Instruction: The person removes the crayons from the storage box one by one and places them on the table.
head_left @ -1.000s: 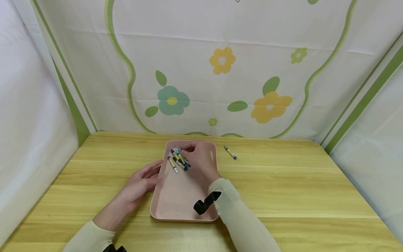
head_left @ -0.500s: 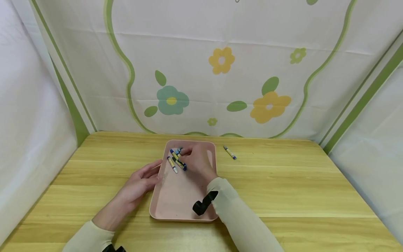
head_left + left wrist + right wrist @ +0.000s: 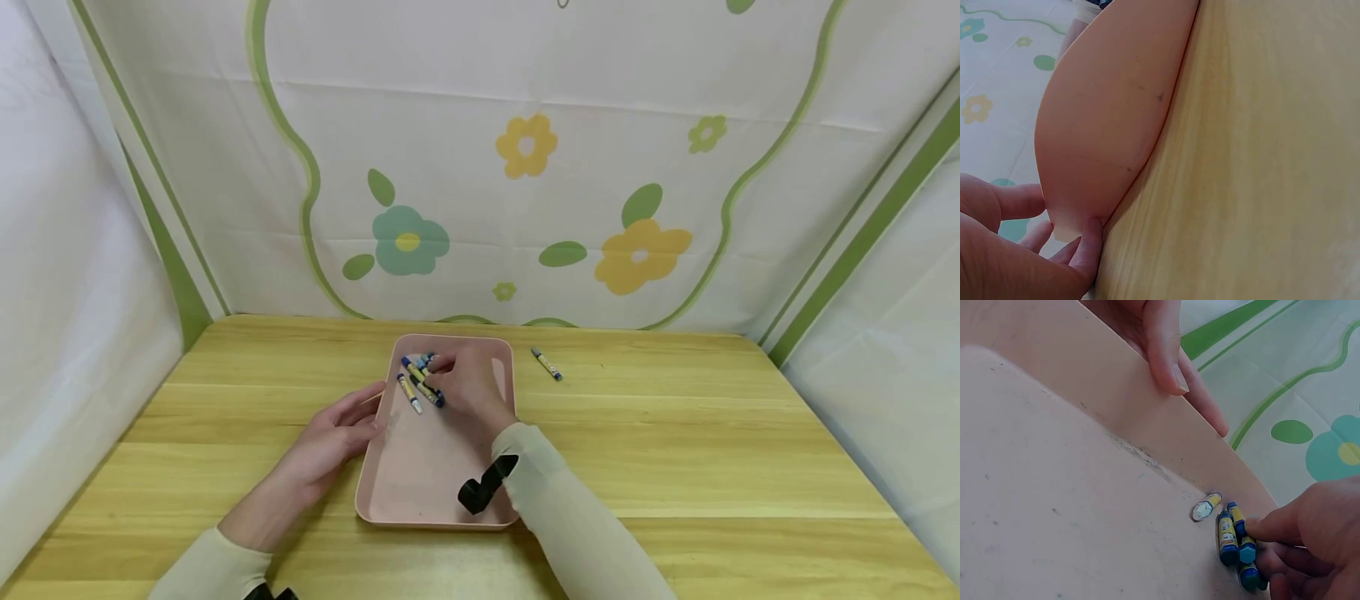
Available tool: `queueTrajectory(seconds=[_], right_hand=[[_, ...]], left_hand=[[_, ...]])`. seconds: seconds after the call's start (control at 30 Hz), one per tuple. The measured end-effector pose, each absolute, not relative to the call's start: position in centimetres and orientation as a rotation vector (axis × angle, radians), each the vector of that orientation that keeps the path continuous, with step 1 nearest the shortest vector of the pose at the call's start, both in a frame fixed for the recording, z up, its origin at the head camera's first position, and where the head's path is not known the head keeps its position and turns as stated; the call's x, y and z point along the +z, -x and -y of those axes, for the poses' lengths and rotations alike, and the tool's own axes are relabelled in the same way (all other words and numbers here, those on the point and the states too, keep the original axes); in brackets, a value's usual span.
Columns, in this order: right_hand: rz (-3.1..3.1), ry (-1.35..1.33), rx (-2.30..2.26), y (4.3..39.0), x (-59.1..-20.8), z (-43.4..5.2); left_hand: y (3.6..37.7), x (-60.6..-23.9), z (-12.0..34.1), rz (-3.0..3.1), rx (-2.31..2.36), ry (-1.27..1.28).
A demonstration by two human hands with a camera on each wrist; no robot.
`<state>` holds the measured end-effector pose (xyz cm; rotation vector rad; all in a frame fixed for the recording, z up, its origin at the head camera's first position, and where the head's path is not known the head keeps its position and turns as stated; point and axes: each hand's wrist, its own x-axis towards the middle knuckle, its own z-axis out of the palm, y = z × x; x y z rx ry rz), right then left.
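Observation:
A shallow pink tray (image 3: 420, 492) lies on the wooden table. Inside its far left part is a small pile of crayons (image 3: 1229, 540) with yellow labels and blue ends; one white-tipped crayon (image 3: 409, 393) lies beside it. My right hand (image 3: 472, 383) reaches over the pile. In the right wrist view its thumb and fingers pinch a turquoise-tipped crayon (image 3: 1247, 550) at the pile's edge, its far part hidden. My left hand (image 3: 330, 437) holds the tray's left side, thumb at the rim and fingers along the outer wall.
Another crayon (image 3: 547, 364) lies on the table (image 3: 675, 442) to the right of the tray. A white curtain with printed flowers (image 3: 450, 125) stands behind the table's far edge, and white fabric walls flank both sides.
My right hand has shifted slightly nearer over the crayons, its thumb now lower on the pile and covering more of it. The left hand and tray look unmoved.

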<state>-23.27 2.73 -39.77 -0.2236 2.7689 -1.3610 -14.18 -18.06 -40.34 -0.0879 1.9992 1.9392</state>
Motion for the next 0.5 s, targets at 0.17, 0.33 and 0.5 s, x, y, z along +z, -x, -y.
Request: queueTrajectory(seconds=[0.17, 0.33, 0.5], right_hand=[[-2.784, 0.222, -1.334, 23.21, -39.72, -2.59], [-2.783, 0.189, -1.317, 23.24, -39.66, -2.54], [-2.745, 0.136, -1.349, 23.33, -39.57, -2.7]], left_hand=[[14.2, -40.41, 18.13, -1.996, 1.937, 0.095], [14.2, -40.44, 18.17, -1.996, 1.939, 0.094], [14.27, -40.45, 18.12, -1.991, 1.949, 0.083]])
